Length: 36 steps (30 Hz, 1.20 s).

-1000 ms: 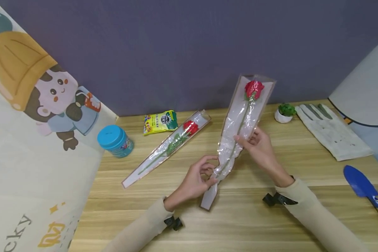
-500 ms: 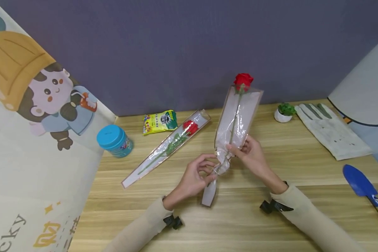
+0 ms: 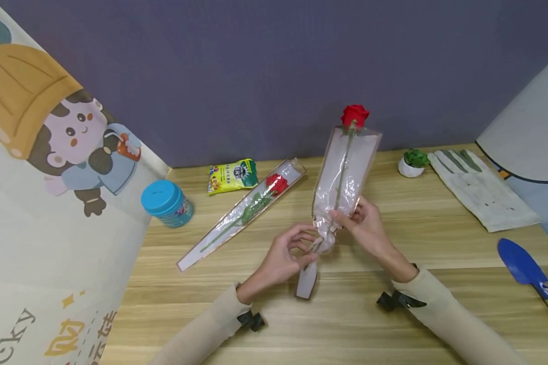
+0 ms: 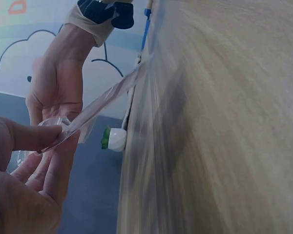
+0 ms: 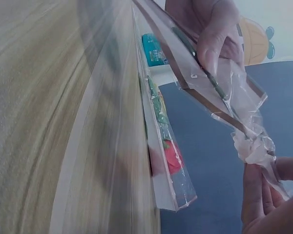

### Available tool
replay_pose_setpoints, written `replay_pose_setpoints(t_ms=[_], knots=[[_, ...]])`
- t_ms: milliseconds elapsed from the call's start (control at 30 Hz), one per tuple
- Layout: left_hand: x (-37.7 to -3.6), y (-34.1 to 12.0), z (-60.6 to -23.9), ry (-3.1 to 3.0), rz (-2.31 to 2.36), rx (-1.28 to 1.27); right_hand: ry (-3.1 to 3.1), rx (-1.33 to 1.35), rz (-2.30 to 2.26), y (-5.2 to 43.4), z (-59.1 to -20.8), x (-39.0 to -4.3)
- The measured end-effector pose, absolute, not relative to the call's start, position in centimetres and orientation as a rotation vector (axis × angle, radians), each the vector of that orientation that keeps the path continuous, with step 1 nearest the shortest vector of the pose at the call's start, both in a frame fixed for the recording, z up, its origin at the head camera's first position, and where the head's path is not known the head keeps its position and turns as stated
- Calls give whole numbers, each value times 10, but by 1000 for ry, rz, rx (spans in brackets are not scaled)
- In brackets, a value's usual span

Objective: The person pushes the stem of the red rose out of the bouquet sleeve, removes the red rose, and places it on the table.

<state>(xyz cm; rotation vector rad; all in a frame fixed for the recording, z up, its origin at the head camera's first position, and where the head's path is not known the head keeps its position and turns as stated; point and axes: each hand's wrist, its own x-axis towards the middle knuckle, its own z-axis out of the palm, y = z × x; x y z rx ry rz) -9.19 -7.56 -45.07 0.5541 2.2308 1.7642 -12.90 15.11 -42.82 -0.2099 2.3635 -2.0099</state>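
A red rose point(image 3: 354, 115) stands upright over the wooden table point(image 3: 438, 238), its head sticking out above the top of a clear plastic sleeve point(image 3: 347, 167). My right hand point(image 3: 340, 215) pinches the stem through the bunched plastic at the sleeve's lower part. My left hand point(image 3: 311, 251) pinches the narrow bottom end of the sleeve point(image 4: 102, 105) just below. In the right wrist view the crumpled sleeve point(image 5: 234, 97) runs between both hands. A second rose in its sleeve point(image 3: 251, 208) lies flat on the table to the left, also in the right wrist view point(image 5: 168, 156).
A blue can point(image 3: 166, 203) and a yellow packet point(image 3: 232, 177) sit at the back left. A small potted plant point(image 3: 413, 162), a white glove point(image 3: 479, 190) and a blue trowel point(image 3: 525, 268) lie to the right. A cartoon-printed cloth point(image 3: 50, 203) fills the left side.
The sleeve has slid down and bunched over my hands, so the rose head now pokes out of its top. In the last half second little has moved.
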Motion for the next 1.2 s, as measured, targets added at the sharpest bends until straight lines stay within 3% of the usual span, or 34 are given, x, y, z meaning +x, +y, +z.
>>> replay_pose_setpoints(t_ms=[767, 1200], knots=[[-91, -81, -460, 2200, 1587, 602, 2400, -155, -2135, 165, -415, -149], [-107, -76, -449, 2166, 1836, 523, 2289, -188, -2153, 160, -419, -149]])
